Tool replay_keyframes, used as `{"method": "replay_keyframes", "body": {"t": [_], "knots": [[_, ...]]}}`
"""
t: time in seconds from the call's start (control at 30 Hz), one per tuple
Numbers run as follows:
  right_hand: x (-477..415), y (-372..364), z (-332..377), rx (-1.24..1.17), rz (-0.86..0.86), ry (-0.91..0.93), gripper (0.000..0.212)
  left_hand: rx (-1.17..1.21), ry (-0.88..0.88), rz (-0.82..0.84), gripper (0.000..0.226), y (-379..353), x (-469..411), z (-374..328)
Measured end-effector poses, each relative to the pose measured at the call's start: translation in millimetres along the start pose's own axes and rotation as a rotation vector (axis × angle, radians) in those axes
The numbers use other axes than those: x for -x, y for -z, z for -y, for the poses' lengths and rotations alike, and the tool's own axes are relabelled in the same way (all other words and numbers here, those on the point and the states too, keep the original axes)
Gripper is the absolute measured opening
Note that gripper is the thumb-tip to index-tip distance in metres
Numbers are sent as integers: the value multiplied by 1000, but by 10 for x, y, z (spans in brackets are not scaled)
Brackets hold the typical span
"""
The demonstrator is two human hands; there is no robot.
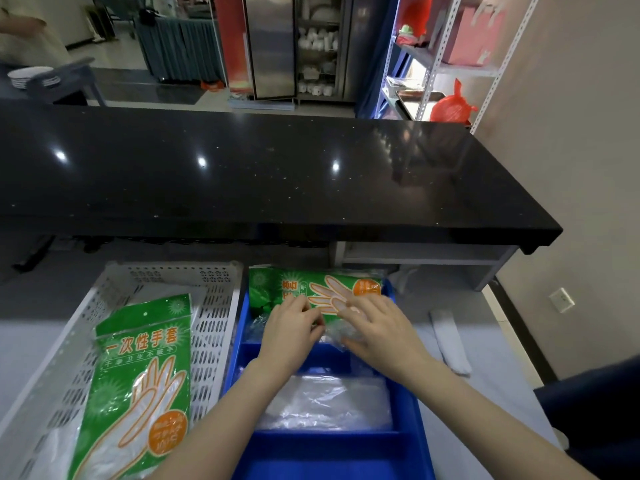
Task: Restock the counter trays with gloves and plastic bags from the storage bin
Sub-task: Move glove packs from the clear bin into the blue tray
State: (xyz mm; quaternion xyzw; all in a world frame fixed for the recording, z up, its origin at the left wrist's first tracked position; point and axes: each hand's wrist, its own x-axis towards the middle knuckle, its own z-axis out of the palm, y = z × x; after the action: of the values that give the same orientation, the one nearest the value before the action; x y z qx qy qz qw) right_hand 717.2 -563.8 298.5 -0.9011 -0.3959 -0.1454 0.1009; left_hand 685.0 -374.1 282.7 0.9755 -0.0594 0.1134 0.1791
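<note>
In far compartment of blue plastic divided tray [412, 407]: your left hand [289, 327] and right hand [375, 329] press flat on green printed glove packet [332, 289]; grip unclear. Second green packet [138, 382] lies in white perforated basket [214, 327] left of tray.

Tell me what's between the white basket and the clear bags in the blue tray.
In the head view, only the blue tray's left wall and the person's left forearm lie between the white basket and the clear bags.

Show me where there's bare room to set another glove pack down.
Free: the whole black countertop, and the grey surface right of the blue tray. The tray's nearest compartment is bare. Crowded: its far compartment, where both hands press a green glove pack; the middle holds clear bags.
</note>
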Motion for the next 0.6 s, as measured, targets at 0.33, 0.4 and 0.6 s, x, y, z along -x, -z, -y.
{"method": "replay_keyframes", "body": {"t": [0.33,0.4,0.6], "knots": [[155,66,-109,122,210,-44,14,66,93,79,17,-49,34,-23],[97,62,-110,107,252,-48,12,107,81,119,18,-22,46,4],[-111,-50,4,1,397,-273,19,46,-117,228,24,24,163,103]]}}
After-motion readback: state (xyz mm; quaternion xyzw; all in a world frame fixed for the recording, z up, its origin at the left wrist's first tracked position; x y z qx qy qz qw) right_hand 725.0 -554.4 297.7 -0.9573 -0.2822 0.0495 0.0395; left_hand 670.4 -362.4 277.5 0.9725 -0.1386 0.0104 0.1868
